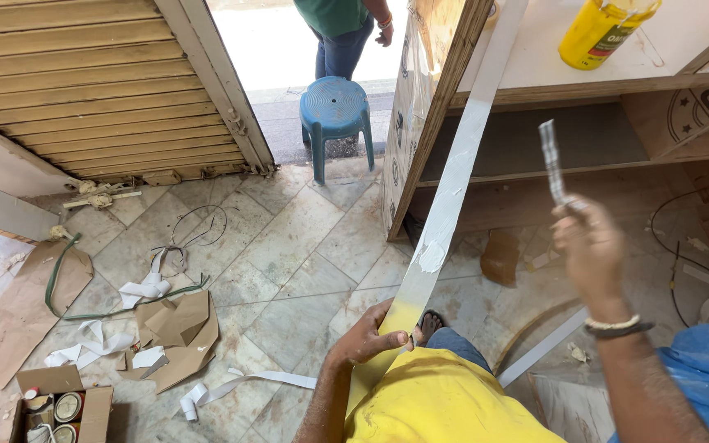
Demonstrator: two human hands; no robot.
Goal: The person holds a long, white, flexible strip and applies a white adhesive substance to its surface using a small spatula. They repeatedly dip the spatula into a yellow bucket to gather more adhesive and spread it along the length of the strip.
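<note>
Here, left hand (367, 336) fingers grip a white strip (453, 180); right hand (588, 246) pinches a blurred blade (551, 160).

A white strip (445, 213) is showing a yellow smear near the left hand (368, 335). The right hand (588, 246) is holding a grey checked scraper (553, 160). A blue stool (335, 111) is standing on pale marbled tiles (289, 238). A yellow bottle (596, 33) is sitting on a white shelf (527, 57). Brown cardboard (178, 324) is lying about.
</note>
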